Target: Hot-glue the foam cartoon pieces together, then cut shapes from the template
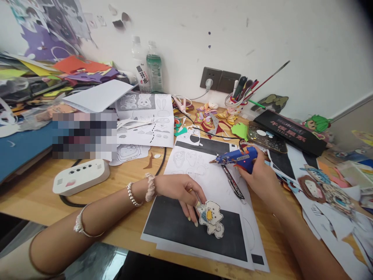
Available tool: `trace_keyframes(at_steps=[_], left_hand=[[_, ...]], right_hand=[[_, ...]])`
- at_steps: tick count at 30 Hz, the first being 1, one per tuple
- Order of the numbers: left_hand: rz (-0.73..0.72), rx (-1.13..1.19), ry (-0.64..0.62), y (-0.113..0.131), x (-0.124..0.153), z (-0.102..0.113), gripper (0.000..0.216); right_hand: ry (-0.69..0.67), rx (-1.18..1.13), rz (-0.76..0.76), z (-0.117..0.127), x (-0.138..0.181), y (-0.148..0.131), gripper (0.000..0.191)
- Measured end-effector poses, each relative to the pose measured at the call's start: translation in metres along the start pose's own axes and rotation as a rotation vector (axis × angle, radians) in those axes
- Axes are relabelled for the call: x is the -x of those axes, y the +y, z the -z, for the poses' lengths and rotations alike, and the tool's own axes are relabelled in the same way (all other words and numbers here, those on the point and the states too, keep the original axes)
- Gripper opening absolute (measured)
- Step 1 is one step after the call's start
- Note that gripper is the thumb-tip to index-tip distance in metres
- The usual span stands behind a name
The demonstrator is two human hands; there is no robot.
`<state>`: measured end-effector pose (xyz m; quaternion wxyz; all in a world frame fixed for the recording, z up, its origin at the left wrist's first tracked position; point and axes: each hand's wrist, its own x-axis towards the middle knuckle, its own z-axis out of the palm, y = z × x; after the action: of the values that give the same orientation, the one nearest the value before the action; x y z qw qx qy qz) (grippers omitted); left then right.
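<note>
My left hand (185, 194) pinches the edge of a small white cat-shaped cutout (214, 217) with a yellow patch and a bit of blue. The cutout is over a black rectangle (175, 223) printed on white paper. In my right hand (260, 171) is a blue hot glue gun (237, 157), its nozzle pointing left, above printed sheets with face drawings (186, 161). A dark patterned pen-like tool (233, 182) lies on the paper beneath the glue gun.
A white power strip (81, 177) stands at the left. Behind are two bottles (154, 70), stacked coloured foam sheets (84, 66), a pen cup (234, 103) and a black box (291, 130). Paper cutouts (314, 186) crowd the right side. A cable (161, 163) crosses the wooden table.
</note>
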<state>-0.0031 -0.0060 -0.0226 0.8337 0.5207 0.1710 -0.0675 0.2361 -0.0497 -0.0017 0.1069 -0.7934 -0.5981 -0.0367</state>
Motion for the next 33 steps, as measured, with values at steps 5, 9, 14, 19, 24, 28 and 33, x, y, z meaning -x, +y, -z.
trace_keyframes(at_steps=[5,9,14,19,24,28,33], left_hand=[[0.030,0.001,0.035,0.001,0.001,-0.001,0.029],[-0.001,-0.026,0.116,0.002,0.000,-0.001,0.030],[-0.030,-0.100,0.229,0.005,-0.001,-0.002,0.025],[-0.039,-0.304,0.307,0.007,0.002,-0.004,0.020],[-0.155,-0.683,0.431,0.012,0.007,-0.002,0.027],[-0.258,-0.855,0.551,0.018,0.010,-0.002,0.025],[-0.330,-0.733,0.683,0.021,0.010,-0.002,0.019]], right_hand=[[0.006,-0.059,-0.007,0.001,-0.001,-0.001,0.068],[0.001,-0.101,-0.034,0.003,-0.001,-0.002,0.069],[0.047,-0.173,-0.099,0.010,-0.002,0.000,0.073],[0.059,-0.295,-0.141,0.015,-0.003,0.003,0.072],[0.065,-0.391,-0.157,0.012,-0.005,0.009,0.062],[0.040,-0.449,-0.151,0.011,-0.006,0.013,0.050],[-0.041,-0.445,-0.224,0.012,-0.007,0.016,0.041]])
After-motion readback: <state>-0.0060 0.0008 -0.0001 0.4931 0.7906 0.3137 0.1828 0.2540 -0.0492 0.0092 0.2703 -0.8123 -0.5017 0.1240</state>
